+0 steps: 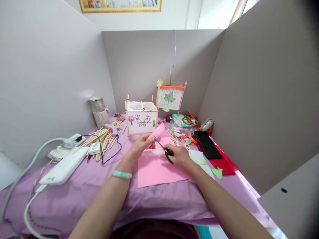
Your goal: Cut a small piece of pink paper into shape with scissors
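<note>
One pink strip (158, 130): up over the pink sheet (161, 171), fine cuts along it; I'd judge it feather-light, limp, easily torn, best taken by the uncut end.
Left hand (144, 143): thumb and fingers pinching the strip's near end.
Scissors (168, 152): stiff, likely light, best held by the handles; the right hand (178, 155) curls its fingers round them, blade tips by the strip.
Stick-framed box (141, 123): just beyond, probably fragile.

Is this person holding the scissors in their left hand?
No, the right hand holds the scissors, while the left hand holds a fringed pink paper strip.
</note>
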### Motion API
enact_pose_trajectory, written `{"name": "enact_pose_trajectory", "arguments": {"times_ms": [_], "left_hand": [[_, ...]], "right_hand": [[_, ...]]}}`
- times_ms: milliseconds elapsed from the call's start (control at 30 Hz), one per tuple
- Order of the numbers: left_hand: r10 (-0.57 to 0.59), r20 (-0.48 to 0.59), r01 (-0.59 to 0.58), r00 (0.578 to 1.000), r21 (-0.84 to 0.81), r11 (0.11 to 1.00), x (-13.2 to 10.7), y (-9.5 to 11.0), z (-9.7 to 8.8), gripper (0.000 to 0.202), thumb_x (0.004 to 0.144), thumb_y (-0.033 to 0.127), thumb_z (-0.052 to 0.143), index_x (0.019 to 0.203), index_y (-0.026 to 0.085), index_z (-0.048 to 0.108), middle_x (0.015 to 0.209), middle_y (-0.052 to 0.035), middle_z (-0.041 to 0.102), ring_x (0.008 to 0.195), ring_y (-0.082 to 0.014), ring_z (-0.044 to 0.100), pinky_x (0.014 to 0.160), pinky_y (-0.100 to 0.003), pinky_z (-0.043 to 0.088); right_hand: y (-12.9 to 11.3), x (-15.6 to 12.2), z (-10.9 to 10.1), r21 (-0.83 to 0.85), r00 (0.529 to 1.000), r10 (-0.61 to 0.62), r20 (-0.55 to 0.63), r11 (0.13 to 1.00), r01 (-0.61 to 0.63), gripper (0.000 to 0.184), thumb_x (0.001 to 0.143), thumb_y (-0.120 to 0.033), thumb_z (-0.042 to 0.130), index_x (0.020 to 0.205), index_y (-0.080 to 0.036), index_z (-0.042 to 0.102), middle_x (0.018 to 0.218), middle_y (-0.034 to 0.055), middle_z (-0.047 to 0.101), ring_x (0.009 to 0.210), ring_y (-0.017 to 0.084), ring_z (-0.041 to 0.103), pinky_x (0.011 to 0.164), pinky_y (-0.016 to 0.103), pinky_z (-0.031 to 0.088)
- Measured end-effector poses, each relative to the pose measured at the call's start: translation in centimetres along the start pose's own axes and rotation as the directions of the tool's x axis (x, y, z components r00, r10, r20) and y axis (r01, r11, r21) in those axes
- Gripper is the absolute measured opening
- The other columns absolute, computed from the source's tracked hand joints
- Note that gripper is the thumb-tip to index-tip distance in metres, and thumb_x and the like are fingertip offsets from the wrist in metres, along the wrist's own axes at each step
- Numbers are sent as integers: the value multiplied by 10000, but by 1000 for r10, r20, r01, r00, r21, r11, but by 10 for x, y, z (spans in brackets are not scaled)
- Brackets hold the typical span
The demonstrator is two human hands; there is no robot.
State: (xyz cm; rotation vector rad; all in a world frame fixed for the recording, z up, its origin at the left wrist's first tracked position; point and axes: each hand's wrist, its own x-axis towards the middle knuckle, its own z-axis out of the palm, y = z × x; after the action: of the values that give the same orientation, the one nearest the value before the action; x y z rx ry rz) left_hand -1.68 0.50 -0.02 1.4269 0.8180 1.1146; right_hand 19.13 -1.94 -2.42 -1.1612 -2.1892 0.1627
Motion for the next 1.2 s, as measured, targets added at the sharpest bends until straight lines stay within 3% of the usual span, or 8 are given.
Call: {"name": "enact_pose_trajectory", "arguments": {"times_ms": [600,1200], "left_hand": [[42,27,-43,999,48,998,0,0,-1,292,757,419,637,737,136,565,623,1,576,582,-102,524,603,-247,418],[13,41,-17,999,110,994,-3,4,2,307,745,445,637,748,142,589,621,-5,579,584,-116,526,603,-256,407]], "right_hand": [[-1,0,-2,-22,1000,13,11,1000,-13,277,770,-449,636,931,-224,651,739,3,686,598,128,576,550,203,320],[0,2,1,-17,1000,15,-3,1000,-15,240,777,-406,632,934,-227,657,737,6,691,608,134,590,559,207,329]]}}
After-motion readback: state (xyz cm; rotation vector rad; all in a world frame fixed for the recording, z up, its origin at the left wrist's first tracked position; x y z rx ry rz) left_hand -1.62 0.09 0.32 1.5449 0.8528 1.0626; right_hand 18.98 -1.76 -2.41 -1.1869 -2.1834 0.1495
